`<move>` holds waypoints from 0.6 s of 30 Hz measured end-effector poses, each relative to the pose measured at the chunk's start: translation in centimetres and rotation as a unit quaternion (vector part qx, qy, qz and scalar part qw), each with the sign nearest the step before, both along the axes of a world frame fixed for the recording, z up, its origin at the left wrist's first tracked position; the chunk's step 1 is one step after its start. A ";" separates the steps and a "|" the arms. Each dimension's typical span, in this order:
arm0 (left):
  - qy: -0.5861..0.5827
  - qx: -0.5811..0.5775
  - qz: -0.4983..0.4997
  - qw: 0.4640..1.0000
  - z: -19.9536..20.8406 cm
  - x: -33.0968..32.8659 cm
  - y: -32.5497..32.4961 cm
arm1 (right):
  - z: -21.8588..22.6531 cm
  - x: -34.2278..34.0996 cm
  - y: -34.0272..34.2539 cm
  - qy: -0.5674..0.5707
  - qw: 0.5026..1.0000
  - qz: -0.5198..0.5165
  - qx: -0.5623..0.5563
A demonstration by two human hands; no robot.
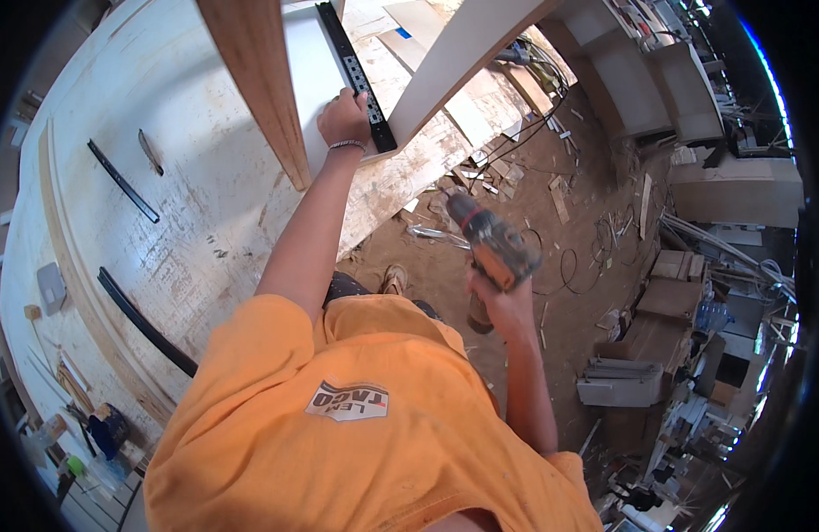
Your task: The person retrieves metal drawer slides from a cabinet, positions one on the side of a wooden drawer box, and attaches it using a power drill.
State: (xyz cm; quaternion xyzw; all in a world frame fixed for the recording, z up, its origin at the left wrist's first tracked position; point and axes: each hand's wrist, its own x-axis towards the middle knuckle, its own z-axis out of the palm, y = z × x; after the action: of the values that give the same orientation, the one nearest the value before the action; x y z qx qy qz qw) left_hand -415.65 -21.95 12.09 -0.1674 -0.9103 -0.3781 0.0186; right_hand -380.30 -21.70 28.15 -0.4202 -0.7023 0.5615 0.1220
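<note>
One hand, the left hand, presses flat-fingered on the long black perforated metal drawer slide; the right hand grips a dusty cordless drill. Slackened pressure could let the slide shift off line.

A black perforated slide rail lies on white board; a worn drill is seemingly raised.

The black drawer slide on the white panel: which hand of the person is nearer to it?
Left. The left hand rests on the white panel, touching the black drawer slide. The right hand is far below it, off the workbench, holding a drill.
</note>
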 end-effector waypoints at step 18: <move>-0.011 0.200 -0.144 0.969 -1.6 1.3 -4.0 | 2.6 -20.8 4.4 -0.209 0.959 0.182 0.049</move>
State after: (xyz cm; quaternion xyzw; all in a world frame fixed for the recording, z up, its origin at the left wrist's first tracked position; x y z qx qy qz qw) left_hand -414.34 -25.98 10.52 -0.2856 -0.7825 -0.5531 -0.0127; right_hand -401.07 -17.31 30.70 -0.3868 -0.8037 0.4382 -0.1117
